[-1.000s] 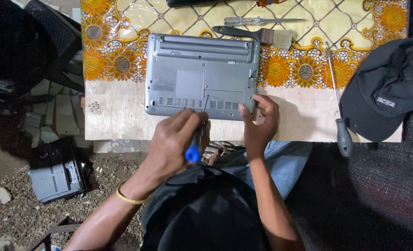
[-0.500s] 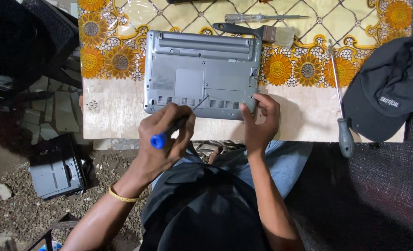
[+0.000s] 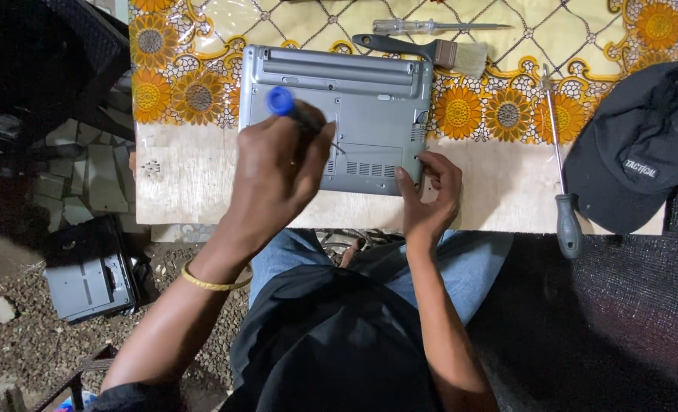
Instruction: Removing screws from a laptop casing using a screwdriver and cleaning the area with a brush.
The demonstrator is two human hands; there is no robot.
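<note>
Lying underside up at about 12 o'clock from the person, the grey laptop (image 3: 337, 118) rests partly on a flowered cloth (image 3: 507, 46) over a wooden board (image 3: 194, 191). A blue-handled screwdriver (image 3: 297, 114) is gripped in the closed left hand (image 3: 278, 172), its tip set on the base panel. The right hand (image 3: 429, 197) is curled against the laptop's near corner at 3 o'clock, bracing it. If that bracing were loosened, the case could be turned by the torque and the tip could be thrown off, so a screw head may be stripped or the plastic scratched.
</note>
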